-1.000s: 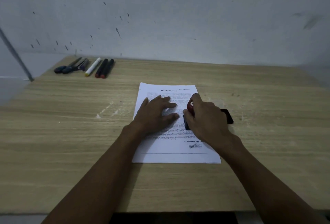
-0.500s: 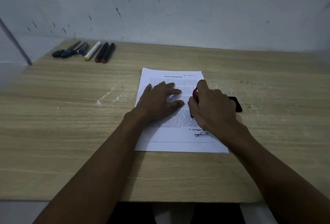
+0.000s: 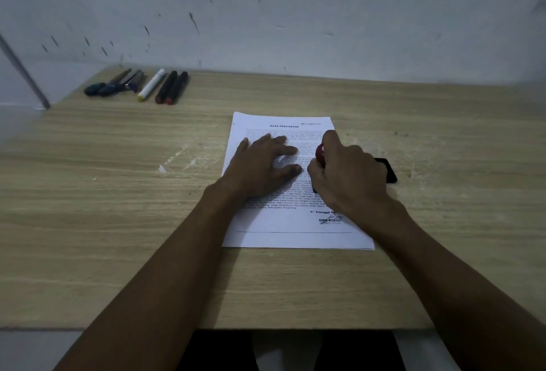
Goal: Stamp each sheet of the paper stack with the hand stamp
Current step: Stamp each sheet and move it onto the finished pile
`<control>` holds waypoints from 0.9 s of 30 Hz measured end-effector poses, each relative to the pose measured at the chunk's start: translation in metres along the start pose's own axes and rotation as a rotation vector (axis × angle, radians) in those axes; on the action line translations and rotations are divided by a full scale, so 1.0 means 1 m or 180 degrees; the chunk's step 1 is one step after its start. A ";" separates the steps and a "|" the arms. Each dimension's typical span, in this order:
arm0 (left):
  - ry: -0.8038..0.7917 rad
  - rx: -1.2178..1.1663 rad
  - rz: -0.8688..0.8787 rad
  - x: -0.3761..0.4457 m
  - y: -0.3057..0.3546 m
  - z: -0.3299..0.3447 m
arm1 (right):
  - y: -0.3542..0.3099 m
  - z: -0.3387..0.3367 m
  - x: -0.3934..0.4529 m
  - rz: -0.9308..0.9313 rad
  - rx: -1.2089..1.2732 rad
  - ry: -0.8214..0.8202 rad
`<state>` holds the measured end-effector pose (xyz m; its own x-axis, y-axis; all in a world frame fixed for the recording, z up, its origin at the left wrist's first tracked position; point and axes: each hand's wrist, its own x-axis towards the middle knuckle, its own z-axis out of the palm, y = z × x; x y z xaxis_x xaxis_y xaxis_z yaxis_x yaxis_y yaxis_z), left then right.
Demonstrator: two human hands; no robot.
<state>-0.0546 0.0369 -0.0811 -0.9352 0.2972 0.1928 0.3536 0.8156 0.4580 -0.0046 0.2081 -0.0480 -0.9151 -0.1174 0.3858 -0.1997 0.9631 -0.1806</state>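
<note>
The hand stamp (image 3: pixel 320 154), red-topped, sits gripped in my right hand (image 3: pixel 347 177) at frame centre, while my left hand (image 3: pixel 261 168) lies flat, fingers spread, on the paper stack (image 3: pixel 291 233).

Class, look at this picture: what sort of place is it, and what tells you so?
Probably a plain desk for paperwork: a wooden table against a bare wall, a printed paper stack, and markers lined up at the back.
</note>
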 end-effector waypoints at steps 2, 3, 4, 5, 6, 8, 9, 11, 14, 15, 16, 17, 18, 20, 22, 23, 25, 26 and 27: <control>0.0003 0.0010 0.0008 0.000 0.000 0.000 | -0.002 -0.002 -0.001 0.0022 0.0025 0.0005; 0.0000 0.0018 0.0007 -0.001 0.000 0.000 | -0.003 -0.003 -0.002 0.0035 0.0032 0.0005; 0.0002 0.0027 0.0008 -0.001 0.000 0.000 | -0.003 -0.004 -0.003 0.0047 0.0055 0.0018; 0.0005 0.0034 0.0012 0.000 0.000 0.001 | -0.004 -0.004 -0.003 0.0062 0.0104 0.0040; 0.0009 0.0032 0.0014 0.000 0.000 0.001 | -0.003 -0.005 -0.004 0.0074 0.0189 0.0057; 0.0025 0.0026 0.0018 -0.001 -0.001 0.001 | -0.002 -0.007 -0.004 0.0111 0.0479 0.0046; 0.0027 0.0039 0.0023 -0.001 -0.001 0.001 | -0.001 -0.008 -0.005 0.0164 0.0695 0.0026; 0.0013 0.0088 0.0043 -0.001 -0.001 0.000 | 0.004 -0.011 -0.005 0.0370 0.1283 0.0067; -0.0015 0.0095 0.0054 -0.001 0.000 0.000 | 0.020 -0.013 -0.005 0.0691 0.2109 0.0354; -0.0016 0.0068 0.0065 -0.002 0.000 -0.001 | 0.027 -0.014 -0.005 0.0802 0.2248 0.0467; -0.0003 0.0021 0.0078 -0.002 0.001 -0.001 | 0.035 -0.015 -0.004 0.0925 0.2356 0.0577; 0.0034 -0.0058 0.0083 -0.002 0.001 -0.002 | 0.043 -0.017 -0.004 0.1053 0.2447 0.0675; 0.0101 -0.0169 0.0069 -0.003 0.002 -0.003 | 0.051 -0.018 -0.004 0.1179 0.2519 0.0755; 0.0348 -0.0438 0.0060 -0.004 0.003 -0.006 | 0.067 -0.023 -0.002 0.1369 0.2406 0.0860; 0.0724 -0.0699 0.0156 -0.005 0.005 -0.010 | 0.082 -0.027 -0.001 0.1400 0.2024 0.0855; 0.0959 -0.0793 0.0248 -0.006 0.006 -0.013 | 0.088 -0.030 0.000 0.1377 0.1883 0.0842; 0.1465 -0.0911 0.0408 -0.007 0.008 -0.019 | 0.098 -0.035 0.000 0.1309 0.1686 0.0816; 0.1659 -0.0947 0.0411 -0.008 0.008 -0.022 | 0.101 -0.038 0.001 0.1276 0.1579 0.0792; 0.1792 -0.0973 0.0355 -0.008 0.008 -0.025 | 0.104 -0.040 0.002 0.1251 0.1467 0.0757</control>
<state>-0.0441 0.0291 -0.0573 -0.7677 -0.0017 0.6408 0.5156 0.5921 0.6193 -0.0130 0.3175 -0.0302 -0.8586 0.3304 0.3920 -0.0440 0.7143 -0.6984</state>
